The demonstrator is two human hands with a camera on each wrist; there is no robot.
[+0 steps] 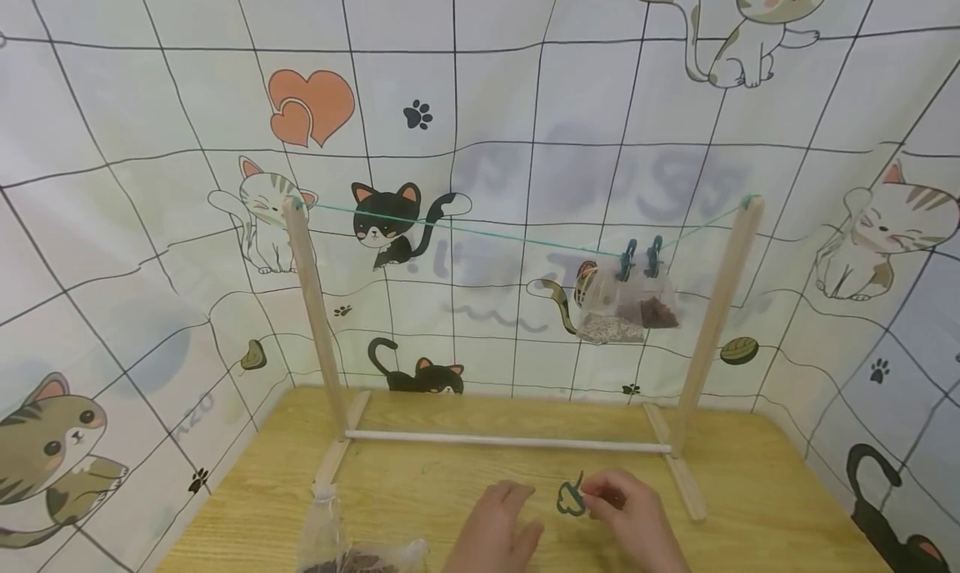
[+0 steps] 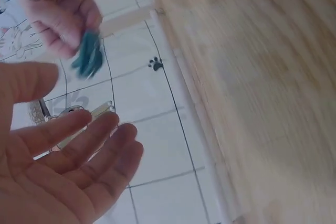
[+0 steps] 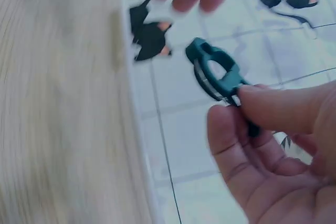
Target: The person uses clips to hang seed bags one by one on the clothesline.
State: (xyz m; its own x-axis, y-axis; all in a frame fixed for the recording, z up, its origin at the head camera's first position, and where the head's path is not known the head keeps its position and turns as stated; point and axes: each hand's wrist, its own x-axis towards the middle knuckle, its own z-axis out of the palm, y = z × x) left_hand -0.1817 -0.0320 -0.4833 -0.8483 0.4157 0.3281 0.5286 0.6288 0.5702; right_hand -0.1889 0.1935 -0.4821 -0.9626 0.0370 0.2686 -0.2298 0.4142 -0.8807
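My right hand pinches a dark green plastic clip between thumb and fingertips, over the front of the table. The right wrist view shows the rounded jaws of the clip pointing away from the fingers. Just to the left of the clip, my left hand holds nothing, its fingers extended and spread with the palm showing in the left wrist view. Beyond the hands, two similar green clips hang on a green string, holding small clear bags with pale grains and dark brown bits.
A wooden frame with a left post, a right post and a white crossbar stands on the wooden table. Another clear bag with dark contents lies at the front left. A cat-print cloth surrounds the table.
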